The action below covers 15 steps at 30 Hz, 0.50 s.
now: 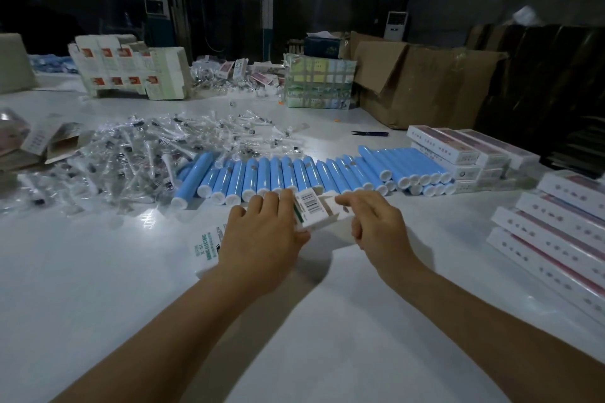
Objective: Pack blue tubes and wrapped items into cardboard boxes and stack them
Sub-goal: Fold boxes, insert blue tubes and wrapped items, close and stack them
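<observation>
— Where is the little box?

— The white box (314,211) is in the middle of the white table (98,304), just this side of the blue tubes (314,173). Its long side runs from 7 o'clock to 1 o'clock. The end with the barcode flap points to 1 o'clock.

— Who has it?

— The left hand (262,235) grips it from above, fingers curled round it. The right hand (376,222) pinches the open flap at the far end.

— And the tubes?

— They lie side by side in a long row, white caps facing near.

— What else is around?

— A heap of clear wrapped items (131,157) at 10 o'clock. Stacks of packed boxes (556,226) at 3 o'clock. A big brown carton (425,82) at 1 o'clock. The room behind is dark.
</observation>
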Available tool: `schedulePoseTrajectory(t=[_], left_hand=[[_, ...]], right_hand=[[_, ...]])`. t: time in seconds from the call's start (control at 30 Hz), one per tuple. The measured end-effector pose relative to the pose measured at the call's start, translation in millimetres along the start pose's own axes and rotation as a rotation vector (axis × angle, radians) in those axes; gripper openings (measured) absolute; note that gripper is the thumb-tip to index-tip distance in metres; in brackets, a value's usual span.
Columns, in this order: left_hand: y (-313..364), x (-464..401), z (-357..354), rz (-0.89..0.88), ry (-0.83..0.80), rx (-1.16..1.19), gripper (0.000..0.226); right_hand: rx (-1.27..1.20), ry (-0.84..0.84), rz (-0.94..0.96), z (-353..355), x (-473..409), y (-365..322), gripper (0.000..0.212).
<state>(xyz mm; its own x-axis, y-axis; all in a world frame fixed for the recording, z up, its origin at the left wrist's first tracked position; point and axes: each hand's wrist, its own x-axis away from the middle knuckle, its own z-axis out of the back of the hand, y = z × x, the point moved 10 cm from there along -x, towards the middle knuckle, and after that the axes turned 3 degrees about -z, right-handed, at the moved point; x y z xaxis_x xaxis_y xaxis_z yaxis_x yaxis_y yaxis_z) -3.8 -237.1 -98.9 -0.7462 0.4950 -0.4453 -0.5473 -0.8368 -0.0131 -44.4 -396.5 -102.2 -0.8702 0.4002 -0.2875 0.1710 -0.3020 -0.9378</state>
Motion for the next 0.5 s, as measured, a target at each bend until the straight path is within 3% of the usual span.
schedulePoseTrajectory(t=[0.27, 0.5], left_hand=[[6.9, 3.4, -13.1, -0.062, -0.100, -0.045, 0.065], [13.7, 3.6, -12.4, -0.075, -0.158, -0.065, 0.060]], right_hand=[[-0.054, 0.126, -0.113, 22.1, -19.9, 17.3, 0.025], [0.147, -0.094, 0.121, -61.0, -59.3, -45.9, 0.028]])
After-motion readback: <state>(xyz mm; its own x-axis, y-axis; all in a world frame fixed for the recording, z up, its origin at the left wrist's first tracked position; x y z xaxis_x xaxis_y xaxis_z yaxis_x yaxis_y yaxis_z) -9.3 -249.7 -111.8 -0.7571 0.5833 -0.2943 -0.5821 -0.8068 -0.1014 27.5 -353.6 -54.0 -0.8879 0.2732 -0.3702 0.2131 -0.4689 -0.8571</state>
